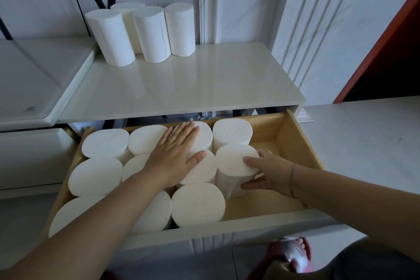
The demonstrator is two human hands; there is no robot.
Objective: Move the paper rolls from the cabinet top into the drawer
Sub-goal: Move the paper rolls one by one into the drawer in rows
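Note:
Several white paper rolls (pixel 150 34) stand upright in a cluster at the back left of the glossy cabinet top (pixel 204 84). Below it the wooden drawer (pixel 302 143) is pulled out and packed with several upright rolls (pixel 102 143). My left hand (pixel 175 154) lies flat with straight fingers on the tops of the middle rolls. My right hand (pixel 268 173) grips the rightmost roll (pixel 234 161) in the drawer's second row, thumb on its top edge, fingers curled round its side.
The drawer's right part (pixel 272 198) shows bare wood floor. A white appliance lid (pixel 34 79) adjoins the cabinet top on the left. A moulded white wall panel (pixel 329 29) rises at the right. A foot in a red slipper (pixel 295 254) stands below the drawer front.

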